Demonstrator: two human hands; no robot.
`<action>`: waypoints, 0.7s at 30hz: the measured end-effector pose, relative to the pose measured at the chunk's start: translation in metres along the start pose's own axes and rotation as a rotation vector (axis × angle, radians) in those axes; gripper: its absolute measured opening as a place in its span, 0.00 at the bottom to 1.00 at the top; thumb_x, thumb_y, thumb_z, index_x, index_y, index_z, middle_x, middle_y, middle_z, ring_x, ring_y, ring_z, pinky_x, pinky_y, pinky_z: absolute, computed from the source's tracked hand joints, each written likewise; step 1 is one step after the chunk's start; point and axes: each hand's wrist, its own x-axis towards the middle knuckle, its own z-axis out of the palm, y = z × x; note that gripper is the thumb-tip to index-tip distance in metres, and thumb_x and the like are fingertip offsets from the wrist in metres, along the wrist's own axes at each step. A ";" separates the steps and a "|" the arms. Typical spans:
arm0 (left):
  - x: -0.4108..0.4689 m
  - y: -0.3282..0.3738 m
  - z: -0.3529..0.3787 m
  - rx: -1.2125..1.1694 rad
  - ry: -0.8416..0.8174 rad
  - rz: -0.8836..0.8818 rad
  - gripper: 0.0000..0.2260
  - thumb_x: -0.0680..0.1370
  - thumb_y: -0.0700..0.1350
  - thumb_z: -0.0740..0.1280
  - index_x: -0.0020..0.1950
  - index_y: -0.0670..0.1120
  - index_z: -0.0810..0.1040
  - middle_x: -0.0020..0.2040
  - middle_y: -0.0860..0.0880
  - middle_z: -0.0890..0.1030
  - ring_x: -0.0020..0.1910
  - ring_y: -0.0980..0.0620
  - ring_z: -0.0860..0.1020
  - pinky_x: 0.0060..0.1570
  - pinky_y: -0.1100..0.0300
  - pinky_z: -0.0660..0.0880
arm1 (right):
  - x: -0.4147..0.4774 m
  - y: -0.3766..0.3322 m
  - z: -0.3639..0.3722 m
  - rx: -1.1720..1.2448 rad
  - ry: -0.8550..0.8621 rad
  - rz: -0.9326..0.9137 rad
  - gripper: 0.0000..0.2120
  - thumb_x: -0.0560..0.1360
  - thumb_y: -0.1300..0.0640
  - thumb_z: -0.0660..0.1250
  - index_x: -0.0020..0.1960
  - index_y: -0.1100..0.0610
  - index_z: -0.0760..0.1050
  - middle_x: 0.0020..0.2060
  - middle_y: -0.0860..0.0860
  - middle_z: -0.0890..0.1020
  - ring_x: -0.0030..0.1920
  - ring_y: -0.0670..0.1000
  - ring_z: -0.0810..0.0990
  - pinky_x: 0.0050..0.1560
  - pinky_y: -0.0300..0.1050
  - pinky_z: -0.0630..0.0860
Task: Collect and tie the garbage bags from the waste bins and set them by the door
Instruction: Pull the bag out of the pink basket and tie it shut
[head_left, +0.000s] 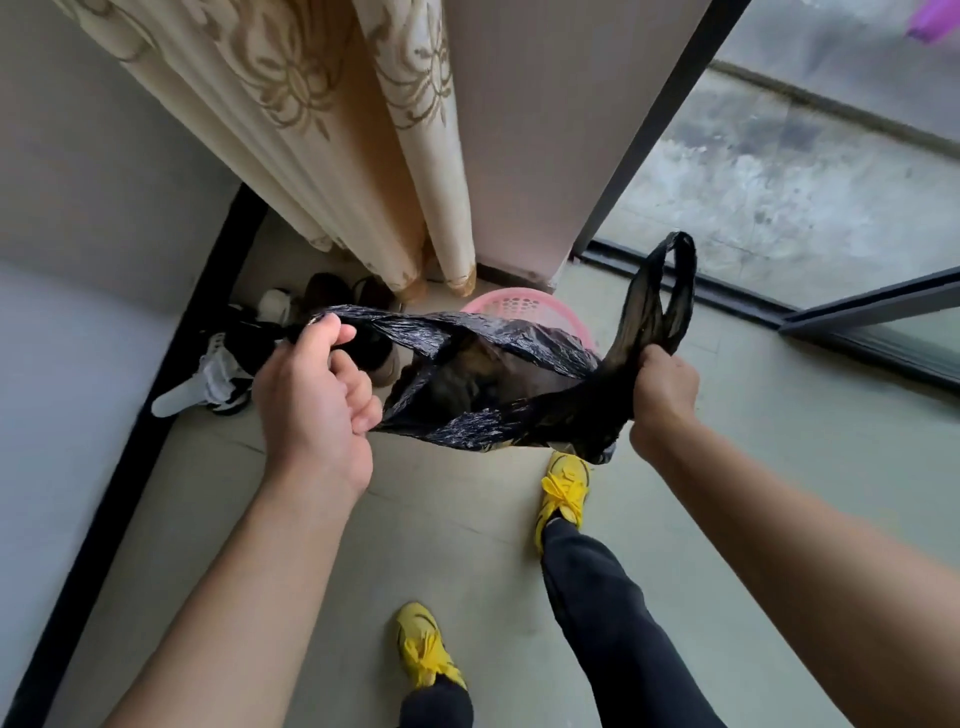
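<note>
I see the black bag (493, 340) stretched open btwn both hands, right over the pink bin (522, 303). L hand (311, 400) is curled round one handle. R hand (665, 389) is fisted on the other, w/ its loop sticking up. Shoes (322, 291) sit by the curtain (322, 130).

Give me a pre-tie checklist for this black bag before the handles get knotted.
1. Left hand grips one side of the black garbage bag: ok.
2. Right hand grips the other handle, with its loop free above the fist: ok.
3. Bag mouth gathered shut: not ok. It gapes open between the hands and the contents show.
4. Bag lifted clear of the pink bin: cannot tell, because the bag hides most of the bin.
5. Plastic free of tears or leaks: cannot tell.
</note>
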 end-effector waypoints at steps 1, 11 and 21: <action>-0.009 0.006 -0.006 0.011 -0.007 0.023 0.09 0.78 0.44 0.61 0.38 0.46 0.70 0.23 0.52 0.59 0.18 0.56 0.55 0.21 0.66 0.52 | -0.015 0.000 -0.005 0.007 -0.011 0.002 0.11 0.76 0.63 0.57 0.34 0.57 0.68 0.31 0.51 0.69 0.32 0.50 0.66 0.31 0.41 0.64; -0.035 -0.024 -0.091 0.201 -0.079 0.235 0.10 0.76 0.41 0.65 0.35 0.45 0.70 0.21 0.54 0.62 0.19 0.55 0.58 0.21 0.67 0.55 | -0.095 0.096 -0.021 -0.025 -0.030 -0.020 0.12 0.77 0.62 0.56 0.35 0.58 0.66 0.31 0.52 0.68 0.30 0.50 0.65 0.30 0.42 0.62; 0.046 -0.163 -0.139 0.450 -0.034 0.403 0.15 0.67 0.47 0.68 0.36 0.33 0.74 0.32 0.44 0.70 0.32 0.51 0.68 0.34 0.58 0.65 | -0.011 0.220 0.010 -0.190 -0.188 -0.011 0.09 0.76 0.62 0.55 0.38 0.59 0.67 0.33 0.54 0.68 0.32 0.52 0.66 0.35 0.45 0.64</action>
